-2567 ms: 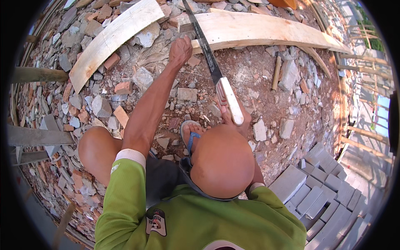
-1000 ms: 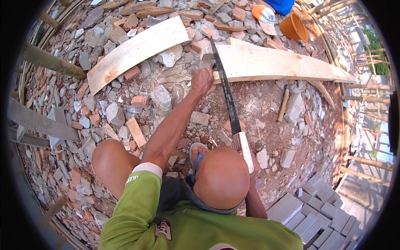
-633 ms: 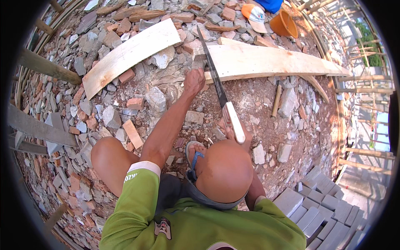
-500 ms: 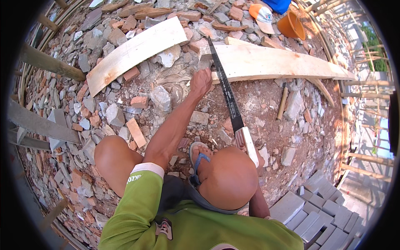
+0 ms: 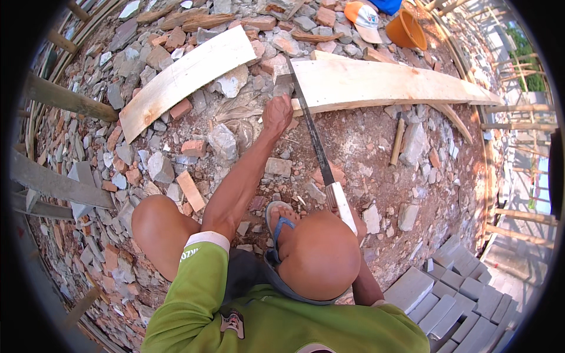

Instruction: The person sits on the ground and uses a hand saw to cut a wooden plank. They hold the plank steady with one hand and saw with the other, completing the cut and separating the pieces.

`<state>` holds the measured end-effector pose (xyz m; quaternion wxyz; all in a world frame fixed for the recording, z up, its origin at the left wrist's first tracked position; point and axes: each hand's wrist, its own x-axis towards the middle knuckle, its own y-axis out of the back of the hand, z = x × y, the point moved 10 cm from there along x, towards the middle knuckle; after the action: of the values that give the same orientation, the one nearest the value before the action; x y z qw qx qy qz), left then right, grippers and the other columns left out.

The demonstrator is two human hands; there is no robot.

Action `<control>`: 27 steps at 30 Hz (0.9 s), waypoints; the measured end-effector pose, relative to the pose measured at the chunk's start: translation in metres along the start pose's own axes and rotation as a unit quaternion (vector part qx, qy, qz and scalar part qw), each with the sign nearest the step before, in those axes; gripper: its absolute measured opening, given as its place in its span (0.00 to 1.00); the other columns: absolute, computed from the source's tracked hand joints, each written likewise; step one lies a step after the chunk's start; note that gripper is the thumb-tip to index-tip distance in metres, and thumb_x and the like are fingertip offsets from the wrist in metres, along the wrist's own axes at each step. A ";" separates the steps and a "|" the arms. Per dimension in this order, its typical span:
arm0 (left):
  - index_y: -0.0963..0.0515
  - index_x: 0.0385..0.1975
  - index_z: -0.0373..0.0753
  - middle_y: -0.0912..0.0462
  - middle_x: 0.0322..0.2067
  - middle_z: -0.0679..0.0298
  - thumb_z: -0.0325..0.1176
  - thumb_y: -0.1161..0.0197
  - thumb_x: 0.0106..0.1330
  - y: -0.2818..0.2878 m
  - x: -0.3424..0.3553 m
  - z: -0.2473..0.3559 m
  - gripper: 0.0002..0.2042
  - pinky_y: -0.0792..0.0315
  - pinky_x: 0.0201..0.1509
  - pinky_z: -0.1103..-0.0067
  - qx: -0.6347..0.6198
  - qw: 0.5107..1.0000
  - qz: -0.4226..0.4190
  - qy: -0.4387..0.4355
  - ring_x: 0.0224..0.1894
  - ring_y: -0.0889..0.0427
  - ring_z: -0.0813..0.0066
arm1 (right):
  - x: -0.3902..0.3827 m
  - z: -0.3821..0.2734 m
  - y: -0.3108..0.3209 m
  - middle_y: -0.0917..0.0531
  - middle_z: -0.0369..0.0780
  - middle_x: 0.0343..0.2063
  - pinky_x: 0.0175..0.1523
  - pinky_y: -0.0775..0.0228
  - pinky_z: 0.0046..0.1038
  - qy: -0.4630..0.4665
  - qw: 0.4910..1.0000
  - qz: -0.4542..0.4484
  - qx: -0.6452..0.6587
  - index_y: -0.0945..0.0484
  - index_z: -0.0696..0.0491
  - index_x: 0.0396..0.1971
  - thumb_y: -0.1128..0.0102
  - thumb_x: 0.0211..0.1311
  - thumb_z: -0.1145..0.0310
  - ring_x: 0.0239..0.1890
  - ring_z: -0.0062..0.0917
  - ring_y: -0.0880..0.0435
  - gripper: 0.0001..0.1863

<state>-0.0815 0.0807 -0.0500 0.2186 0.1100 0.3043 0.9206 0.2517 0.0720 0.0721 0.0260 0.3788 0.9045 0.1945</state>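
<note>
The left hand [image 5: 276, 115] is curled in on itself at the near left corner of a long pale wooden plank [image 5: 376, 82], just beside the saw blade; its fingertips are turned under, so whether they clamp the wood or only press on it cannot be told. The right hand [image 5: 359, 225] is closed around the white handle of a handsaw [image 5: 312, 129], whose dark, narrow blade slants up and away to cross the plank's left end. The hands are apart, the left one farther from the body. Much of the right hand and forearm is hidden behind the bent right knee [image 5: 321, 256], and how deep the teeth sit in the wood is hard to see. A grey block [image 5: 283, 84] beyond the left hand is partly covered by it. At the upper edge a blue object [image 5: 388, 5] is cut off, its kind unclear. Near it an orange bucket [image 5: 406, 30] stands out beside an orange-and-white cap [image 5: 364, 20]; the bucket's contents cannot be made out. A shorter board [image 5: 188, 76] lies on the rubble to the left, and a wooden-handled hammer [image 5: 398, 141] on the dirt below the plank.
</note>
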 end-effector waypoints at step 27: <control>0.22 0.18 0.26 0.23 0.21 0.34 0.44 0.56 0.74 0.004 0.011 -0.011 0.29 0.26 0.35 0.52 0.001 1.000 0.005 0.012 0.30 0.19 0.34 | 0.089 -0.038 -0.019 0.16 0.37 0.28 0.29 0.31 0.20 -0.137 0.988 -0.042 0.062 0.23 0.63 0.54 0.37 0.64 0.73 0.25 0.15 0.24 0.20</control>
<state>-0.0962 0.0771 -0.0553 0.2104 0.1011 0.3076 0.9224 0.1680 0.1090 0.1091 0.1339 0.3641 0.9180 0.0827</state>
